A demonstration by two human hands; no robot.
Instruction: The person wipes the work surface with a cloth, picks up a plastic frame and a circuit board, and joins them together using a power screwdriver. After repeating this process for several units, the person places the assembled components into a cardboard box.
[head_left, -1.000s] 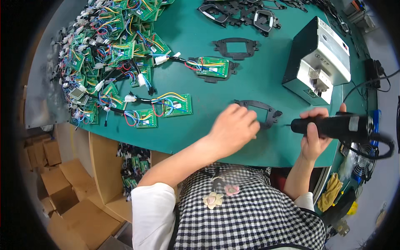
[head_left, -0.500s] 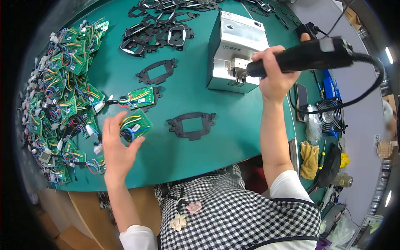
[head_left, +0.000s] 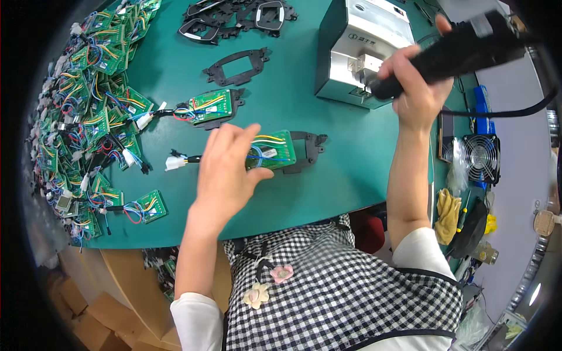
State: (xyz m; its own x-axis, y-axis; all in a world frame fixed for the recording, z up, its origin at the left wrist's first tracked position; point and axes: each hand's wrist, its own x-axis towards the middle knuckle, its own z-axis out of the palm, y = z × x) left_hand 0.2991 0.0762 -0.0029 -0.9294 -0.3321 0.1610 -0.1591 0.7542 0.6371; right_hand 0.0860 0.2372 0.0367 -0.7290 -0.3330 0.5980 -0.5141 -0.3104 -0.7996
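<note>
A: What's in the left grip (head_left: 225,161)?

B: A green rectangular circuit board (head_left: 281,153) with yellow and blue wires, pinched between thumb and fingers; its left end is hidden behind them. Just right of that grip it covers part of a flat black plastic frame (head_left: 314,151). I can't tell whether they touch.

A: And the right grip (head_left: 420,93)?

B: Wrapped round one thick black cylindrical power screwdriver (head_left: 468,50). Its tip blurs against the silver-and-black metal box (head_left: 358,52) left of that grip.

A: How many others?

B: Beyond the left grip, one wired green board (head_left: 216,106) on a frame; farther, one bare black frame (head_left: 256,61). Left and nearer, one loose green board (head_left: 153,206). Farther left, a heap of green boards (head_left: 99,117), too overlapped to count. The farthest cluster of black frames (head_left: 231,22) is cut by the upper edge.

A: Containers?

B: Under the green surface (head_left: 357,158), below and left of the left grip, brown cardboard boxes (head_left: 114,310), contents indistinct, and a tan-walled compartment (head_left: 126,281) with dark pieces, mostly hidden.
</note>
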